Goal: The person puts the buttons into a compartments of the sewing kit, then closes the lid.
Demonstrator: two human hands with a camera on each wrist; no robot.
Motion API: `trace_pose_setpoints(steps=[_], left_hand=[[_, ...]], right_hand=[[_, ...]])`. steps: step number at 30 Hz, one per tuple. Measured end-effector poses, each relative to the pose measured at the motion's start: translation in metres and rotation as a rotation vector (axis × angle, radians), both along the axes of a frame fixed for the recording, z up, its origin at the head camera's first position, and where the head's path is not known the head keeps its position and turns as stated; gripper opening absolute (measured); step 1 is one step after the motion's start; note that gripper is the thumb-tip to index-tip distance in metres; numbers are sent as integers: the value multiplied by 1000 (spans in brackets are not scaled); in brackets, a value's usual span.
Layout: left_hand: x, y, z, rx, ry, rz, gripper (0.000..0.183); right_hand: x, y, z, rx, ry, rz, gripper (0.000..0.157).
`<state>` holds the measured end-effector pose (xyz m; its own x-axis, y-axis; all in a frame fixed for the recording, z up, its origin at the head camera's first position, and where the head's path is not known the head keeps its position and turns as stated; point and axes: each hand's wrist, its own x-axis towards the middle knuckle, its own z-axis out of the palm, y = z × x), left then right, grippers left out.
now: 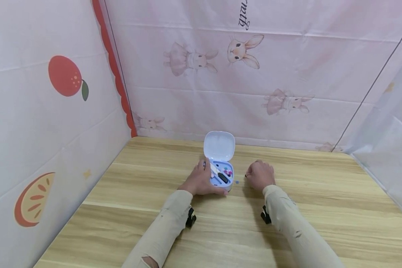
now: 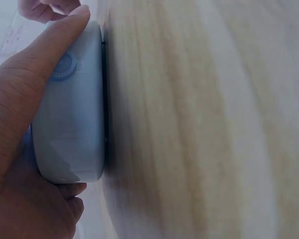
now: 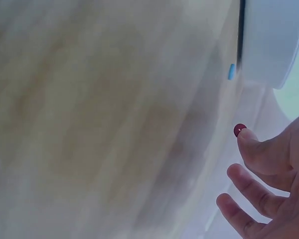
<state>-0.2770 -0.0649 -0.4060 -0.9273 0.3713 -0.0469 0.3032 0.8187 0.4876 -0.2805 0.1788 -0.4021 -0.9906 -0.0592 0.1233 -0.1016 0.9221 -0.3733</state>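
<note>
A small pale blue box sits on the table with its white lid raised. My left hand grips it from the left, thumb along the front wall and fingers around the far side. Inside lie a black-handled tool and several pink and coloured buttons. To the right of the box, my right hand pinches a dark red button at the thumb tip, other fingers loosely bent. Between box and hand, a small blue button lies on the wood.
The wood-grain table meets a pink rabbit-print backdrop behind the box. A white fruit-print sheet hangs at the left, and another pale sheet stands at the right. Black straps are on both wrists.
</note>
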Motion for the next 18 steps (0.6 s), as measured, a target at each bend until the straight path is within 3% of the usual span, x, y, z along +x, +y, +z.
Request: trace_pose_setpoints(steps=[6, 18], left_hand=[[-1, 0, -2, -17, 0, 2, 143], [-2, 1, -3, -22, -4, 7, 143]], right_hand=[[-1, -6, 7, -28, 62, 47, 7], [0, -26, 19, -229, 47, 89, 13]])
